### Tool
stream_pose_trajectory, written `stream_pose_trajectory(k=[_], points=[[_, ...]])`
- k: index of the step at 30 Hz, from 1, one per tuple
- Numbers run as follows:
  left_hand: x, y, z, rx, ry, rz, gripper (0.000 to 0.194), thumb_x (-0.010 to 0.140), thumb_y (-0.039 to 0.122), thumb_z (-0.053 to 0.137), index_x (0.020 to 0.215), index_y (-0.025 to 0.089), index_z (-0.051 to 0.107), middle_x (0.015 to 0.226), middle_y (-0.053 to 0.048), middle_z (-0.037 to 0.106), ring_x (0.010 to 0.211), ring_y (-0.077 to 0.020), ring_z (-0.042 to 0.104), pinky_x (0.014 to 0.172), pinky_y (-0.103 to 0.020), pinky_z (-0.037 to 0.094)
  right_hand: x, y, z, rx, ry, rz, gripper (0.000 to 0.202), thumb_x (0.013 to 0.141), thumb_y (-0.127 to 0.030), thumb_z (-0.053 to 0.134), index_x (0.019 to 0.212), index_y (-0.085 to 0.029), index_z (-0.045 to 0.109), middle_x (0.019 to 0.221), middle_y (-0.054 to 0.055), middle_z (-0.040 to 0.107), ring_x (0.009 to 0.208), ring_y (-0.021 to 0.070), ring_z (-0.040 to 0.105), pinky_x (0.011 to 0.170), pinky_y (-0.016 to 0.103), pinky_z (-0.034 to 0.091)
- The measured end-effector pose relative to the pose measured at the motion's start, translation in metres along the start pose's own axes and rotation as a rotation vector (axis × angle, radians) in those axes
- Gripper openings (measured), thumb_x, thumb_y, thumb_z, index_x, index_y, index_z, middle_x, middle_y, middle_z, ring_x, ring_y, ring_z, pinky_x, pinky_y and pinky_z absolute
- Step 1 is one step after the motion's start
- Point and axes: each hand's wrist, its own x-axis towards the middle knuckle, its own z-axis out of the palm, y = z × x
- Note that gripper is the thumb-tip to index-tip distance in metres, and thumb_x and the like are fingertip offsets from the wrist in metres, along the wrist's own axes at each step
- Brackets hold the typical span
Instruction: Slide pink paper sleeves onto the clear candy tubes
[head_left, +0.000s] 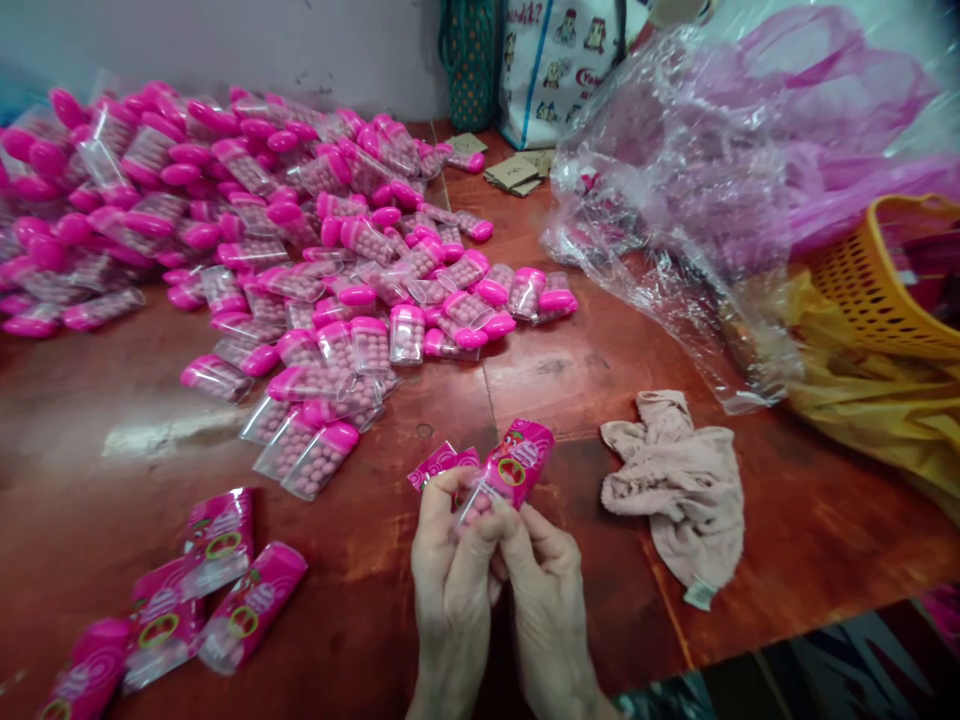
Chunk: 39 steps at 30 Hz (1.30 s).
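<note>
Between my two hands is a small clear candy box [517, 460] with pink balls inside and a printed pink sleeve over its upper part. My left hand [454, 575] pinches its clear lower end from the left. From the right, my right hand [544, 580] grips the same end, thumbs close together. Just behind my left fingers lie pink printed labels [441, 464], partly hidden. To the left on the table are several sleeved candy boxes [251, 607]. Farther back spreads a big heap of unsleeved candy boxes [322, 460] with bright pink caps.
A crumpled beige cloth [679, 490] lies right of my hands. Beyond it are clear plastic wrap [660, 290], a pink plastic bag [825, 110] and a yellow basket [855, 280]. Cardboard pieces [514, 174] and a white printed bag [559, 75] stand near the wall.
</note>
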Motion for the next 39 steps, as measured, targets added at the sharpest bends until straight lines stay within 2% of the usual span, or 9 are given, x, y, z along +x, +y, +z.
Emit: stream_pose_trajectory(k=[3,6,9,12,15,19,24,31,39], points=[[0.005,-0.002,-0.009,0.009,-0.065,0.022,0.026,0.083,0.042,0.051,0.097,0.021,0.054,0.052,0.007,0.042,0.040,-0.0055,0.035,0.034,-0.014,0.027,0.005,-0.007,-0.005,-0.028,-0.090,-0.014,0.024,0.081,-0.037,0.059,0.073,-0.014,0.062,0.051,-0.006,0.046,0.042,0.0050,0.041,0.039,0.016,0.036],[0.013,-0.001,-0.021,0.153,-0.114,0.100,0.035,0.082,0.045,0.051,0.101,0.019,0.062,0.059,0.002,0.054,0.049,-0.0095,0.049,0.045,-0.018,0.041,0.012,-0.023,-0.015,-0.069,-0.197,-0.021,0.018,0.084,-0.032,0.058,0.082,-0.016,0.065,0.061,-0.003,0.055,0.051,0.0071,0.049,0.051,0.019,0.044],[0.019,0.004,-0.027,0.285,-0.115,0.174,0.025,0.075,0.037,0.063,0.087,0.017,0.070,0.077,-0.004,0.063,0.062,-0.0118,0.057,0.058,-0.020,0.047,0.014,-0.040,-0.025,-0.211,-0.344,-0.018,0.017,0.086,-0.029,0.056,0.088,-0.017,0.068,0.071,-0.001,0.060,0.064,0.0092,0.053,0.064,0.021,0.046],[0.019,0.006,-0.024,0.163,-0.148,0.070,0.016,0.073,0.031,0.066,0.073,0.016,0.070,0.077,-0.002,0.063,0.050,-0.0076,0.052,0.046,-0.018,0.043,0.010,-0.045,-0.029,-0.254,-0.448,-0.005,0.019,0.087,-0.029,0.054,0.098,-0.018,0.065,0.076,0.000,0.062,0.068,0.0101,0.055,0.067,0.021,0.047],[0.017,0.006,-0.019,-0.055,-0.019,-0.050,0.018,0.069,0.033,0.069,0.072,0.015,0.068,0.056,0.002,0.057,0.040,-0.0057,0.046,0.038,-0.016,0.039,0.004,-0.036,-0.028,-0.215,-0.507,0.055,0.022,0.085,-0.030,0.056,0.105,-0.020,0.059,0.087,0.000,0.062,0.076,0.0118,0.057,0.073,0.023,0.047],[0.014,0.007,-0.015,-0.197,-0.023,-0.138,0.029,0.065,0.040,0.071,0.078,0.015,0.067,0.040,0.006,0.047,0.024,-0.0033,0.031,0.023,-0.014,0.026,-0.003,-0.022,-0.023,-0.413,-0.427,-0.022,0.023,0.090,-0.035,0.046,0.098,-0.019,0.059,0.076,0.000,0.059,0.070,0.0126,0.055,0.066,0.022,0.046],[0.009,0.010,-0.011,-0.196,-0.052,-0.161,0.020,0.070,0.029,0.069,0.083,0.013,0.069,0.045,0.001,0.057,0.023,-0.0070,0.040,0.020,-0.017,0.033,-0.007,-0.017,-0.019,-0.653,-0.323,-0.078,0.028,0.092,-0.038,0.039,0.088,-0.017,0.057,0.060,-0.001,0.053,0.055,0.0122,0.052,0.054,0.022,0.040],[0.007,0.003,-0.008,-0.200,-0.069,-0.226,0.021,0.070,0.029,0.068,0.083,0.012,0.069,0.065,-0.006,0.068,0.024,-0.0057,0.042,0.020,-0.017,0.033,-0.007,-0.016,-0.019,-0.626,-0.296,-0.102,0.031,0.092,-0.040,0.035,0.088,-0.016,0.055,0.050,-0.005,0.046,0.042,0.0096,0.048,0.042,0.019,0.035],[0.002,0.001,-0.004,-0.363,0.167,-0.155,0.022,0.065,0.032,0.072,0.059,0.015,0.060,0.043,0.005,0.056,0.027,-0.0053,0.042,0.023,-0.014,0.031,-0.009,-0.001,-0.016,-0.568,-0.191,-0.089,0.027,0.086,-0.041,0.048,0.072,-0.019,0.055,0.053,-0.002,0.049,0.047,0.0118,0.046,0.043,0.021,0.034]])
